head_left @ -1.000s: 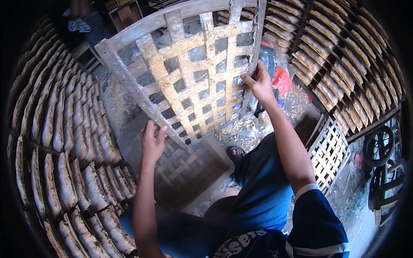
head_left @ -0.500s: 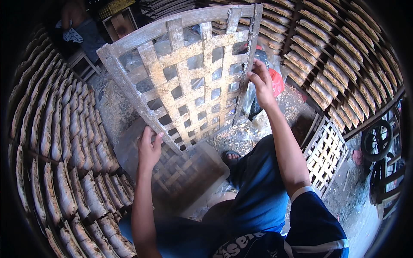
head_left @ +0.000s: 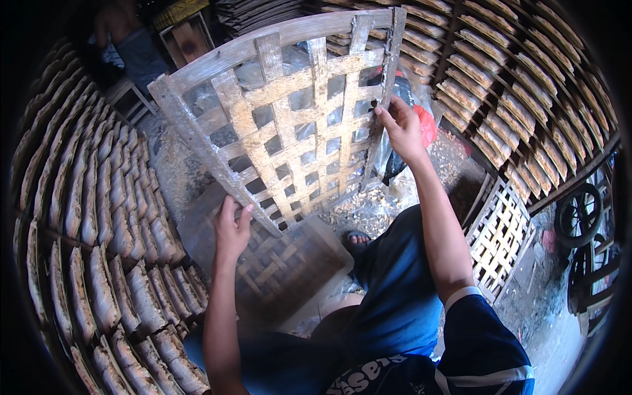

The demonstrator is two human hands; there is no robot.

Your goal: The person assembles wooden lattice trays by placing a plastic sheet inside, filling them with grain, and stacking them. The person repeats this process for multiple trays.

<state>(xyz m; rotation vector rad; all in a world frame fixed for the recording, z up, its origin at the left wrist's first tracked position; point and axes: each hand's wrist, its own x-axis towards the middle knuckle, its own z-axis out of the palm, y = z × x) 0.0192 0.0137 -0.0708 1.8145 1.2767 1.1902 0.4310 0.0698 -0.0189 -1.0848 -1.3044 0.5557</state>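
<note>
A wooden lattice tray (head_left: 296, 108) of woven flat slats in a plank frame stands tilted upright before me. My left hand (head_left: 232, 227) grips its left side rail near the lower corner, the fingers partly behind the rail. On the right rail, about mid-height, my right hand (head_left: 401, 128) holds on with thumb in front; some fingertips are hidden. Below the raised tray, close to my legs, lies another lattice tray (head_left: 289, 257) under a cloudy, translucent plastic sheet (head_left: 329, 250).
Racks of stacked trays (head_left: 125, 217) curve along the left; more racks (head_left: 513, 85) fill the right. Another lattice tray (head_left: 500, 237) leans at right, near a black tyre (head_left: 579, 214). A red plastic bag (head_left: 426, 125) sits behind my right hand. A person (head_left: 135, 52) is at the far left.
The tray stays nearly in place in both hands. My right hand has shifted slightly down along the rail. The person in the far left background has moved a little.
</note>
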